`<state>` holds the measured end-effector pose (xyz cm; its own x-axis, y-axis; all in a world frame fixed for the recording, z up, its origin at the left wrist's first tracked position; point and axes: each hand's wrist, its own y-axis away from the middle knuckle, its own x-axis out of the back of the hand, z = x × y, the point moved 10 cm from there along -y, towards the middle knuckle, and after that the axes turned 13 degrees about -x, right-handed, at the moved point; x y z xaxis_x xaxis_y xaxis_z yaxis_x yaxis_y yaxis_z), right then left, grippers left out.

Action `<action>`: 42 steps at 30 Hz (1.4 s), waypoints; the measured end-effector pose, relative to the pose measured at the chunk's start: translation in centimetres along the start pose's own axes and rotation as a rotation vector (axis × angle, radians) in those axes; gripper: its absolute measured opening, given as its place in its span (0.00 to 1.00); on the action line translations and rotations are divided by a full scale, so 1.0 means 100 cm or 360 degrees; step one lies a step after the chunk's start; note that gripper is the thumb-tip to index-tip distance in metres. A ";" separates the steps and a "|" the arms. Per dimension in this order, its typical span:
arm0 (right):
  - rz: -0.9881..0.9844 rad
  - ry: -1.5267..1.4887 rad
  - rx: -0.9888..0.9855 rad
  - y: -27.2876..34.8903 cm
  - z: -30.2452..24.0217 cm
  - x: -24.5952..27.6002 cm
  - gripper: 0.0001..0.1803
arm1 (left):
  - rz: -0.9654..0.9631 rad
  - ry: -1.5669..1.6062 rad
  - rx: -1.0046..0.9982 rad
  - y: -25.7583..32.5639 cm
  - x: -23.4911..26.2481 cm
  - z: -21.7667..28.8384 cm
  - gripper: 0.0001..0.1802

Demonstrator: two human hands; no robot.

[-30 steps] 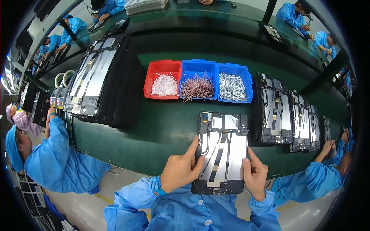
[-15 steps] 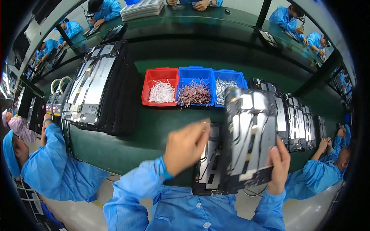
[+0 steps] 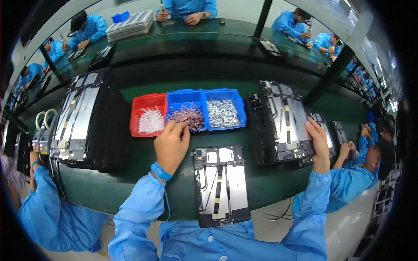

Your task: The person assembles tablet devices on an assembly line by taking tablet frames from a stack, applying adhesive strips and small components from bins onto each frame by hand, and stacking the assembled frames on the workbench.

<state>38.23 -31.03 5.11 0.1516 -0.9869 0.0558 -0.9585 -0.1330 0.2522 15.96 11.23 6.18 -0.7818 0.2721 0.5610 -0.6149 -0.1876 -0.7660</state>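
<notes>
Tabletop (image 3: 130,182): dark green.
Red bin (image 3: 140,104), centre-left: pale whitish pieces inside.
Middle blue bin (image 3: 174,96): reddish-brown pieces.
Right blue bin (image 3: 237,98): silver pieces.
Panel (image 3: 221,185), lower centre: black frame, silver plates, dark centre strip.
Sleeves (image 3: 139,213): light blue.
Wristband (image 3: 161,172): bright blue.

Electronics assy line: green benches (image 3: 130,182), screw bins (image 3: 224,114), workers w/ blue coats (image 3: 48,217).

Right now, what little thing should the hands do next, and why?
Probably the left hand should pinch one small part from the middle blue bin, since its fingertips already reach that bin's edge and a bare panel lies in front. The right hand rests on the panel stack.
</notes>
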 end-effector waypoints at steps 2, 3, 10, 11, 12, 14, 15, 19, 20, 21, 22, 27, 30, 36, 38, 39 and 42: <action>-0.0121 0.0004 -0.0065 -0.004 0.001 -0.013 0.28 | 0.0070 0.0129 0.0084 -0.001 0.001 -0.007 0.05; -0.0151 -0.0034 -0.0079 -0.004 0.003 -0.019 0.28 | 0.0113 0.0194 0.0127 -0.002 0.002 -0.008 0.05; 0.0094 0.0505 0.0094 0.005 0.000 -0.022 0.24 | 0.0223 0.0503 0.0392 0.001 0.011 -0.021 0.07; 0.0126 0.0707 0.0190 0.010 -0.006 -0.020 0.19 | 0.0215 0.0494 0.0399 0.003 0.010 -0.022 0.07; 0.0103 0.0704 0.0173 0.017 -0.010 -0.028 0.19 | 0.0263 0.0688 0.0466 0.008 0.009 -0.027 0.08; 0.0681 0.1091 0.0916 0.070 -0.064 -0.040 0.15 | 0.0285 0.0863 0.0542 0.016 0.012 -0.028 0.08; 0.0538 0.0913 0.0974 0.087 -0.069 -0.058 0.14 | 0.0276 0.0867 0.0500 0.013 0.019 -0.018 0.08; -0.0450 0.0627 0.0826 0.141 -0.044 -0.183 0.15 | -0.0092 0.0898 0.0441 0.027 0.030 0.031 0.08; -0.0694 0.0665 0.0752 0.151 -0.033 -0.215 0.16 | -0.0238 0.0914 0.0416 0.033 0.032 0.046 0.09; -0.0834 0.0622 0.0761 0.159 -0.024 -0.235 0.16 | -0.0263 0.0941 0.0372 0.034 0.034 0.061 0.09; -0.0973 0.0578 0.0772 0.163 -0.011 -0.249 0.17 | -0.0286 0.0971 0.0331 0.037 0.035 0.074 0.10; -0.1266 0.0621 0.0668 0.166 0.030 -0.280 0.07 | -0.0284 0.0797 0.0344 0.058 0.051 0.075 0.14; -0.1192 0.0690 0.0787 0.171 0.028 -0.284 0.05 | -0.0414 0.0476 0.0191 0.067 0.054 0.077 0.15; -0.1030 0.0829 0.1198 0.169 0.030 -0.293 0.07 | -0.0531 0.0084 -0.0056 0.077 0.039 0.078 0.19; -0.1055 0.0803 0.1055 0.156 0.039 -0.295 0.07 | -0.0585 0.0153 -0.0025 0.077 0.028 0.070 0.20; -0.1083 0.0788 0.0974 0.149 0.043 -0.295 0.06 | -0.0591 0.0155 -0.0019 0.073 0.027 0.067 0.20; -0.1137 0.0770 0.0877 0.139 0.049 -0.298 0.05 | -0.0713 0.0595 0.0603 0.082 0.012 0.030 0.19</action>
<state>19.20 -3.94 2.21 0.6949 -0.5341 0.4814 -0.5653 -0.8196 -0.0932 9.68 7.19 1.48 -0.3983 0.6943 0.5994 -0.9167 -0.2792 -0.2857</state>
